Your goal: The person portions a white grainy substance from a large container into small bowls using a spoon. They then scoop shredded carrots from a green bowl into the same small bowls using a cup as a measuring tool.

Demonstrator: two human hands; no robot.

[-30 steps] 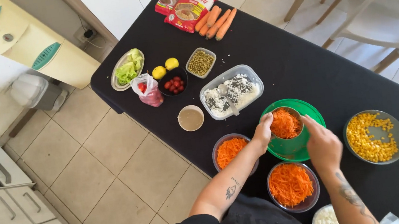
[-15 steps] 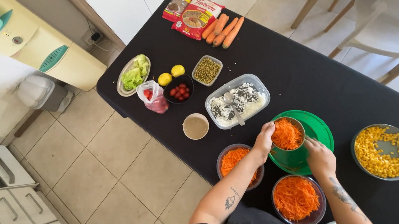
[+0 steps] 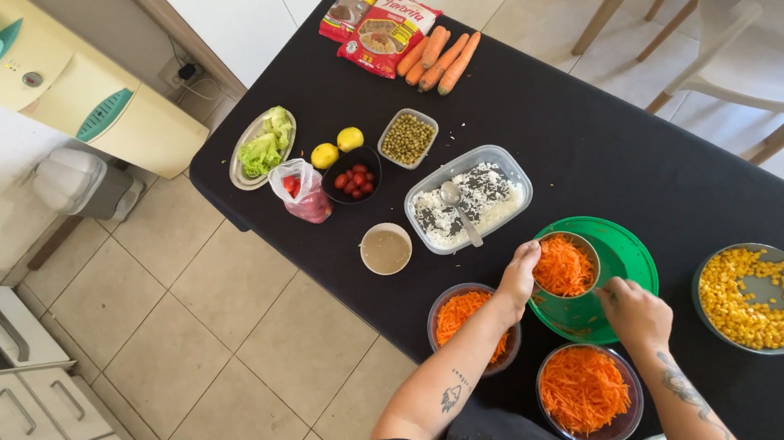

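Since earlier frame, we see left hand [image 3: 518, 272] staying on rim of small bowl of grated carrot [image 3: 565, 266], fingers curled holding it; right hand [image 3: 634, 311] shifted to bowl's near side, fingers bent at green plate [image 3: 624, 255], grip unclear. Bowl sits on green plate, mid-table. Table edge [image 3: 317, 260] close at left, black cloth open toward chair side. Crowding us: two carrot bowls [image 3: 584, 391] near body, corn bowl [image 3: 756, 298] right, rice container [image 3: 468, 198] just beyond
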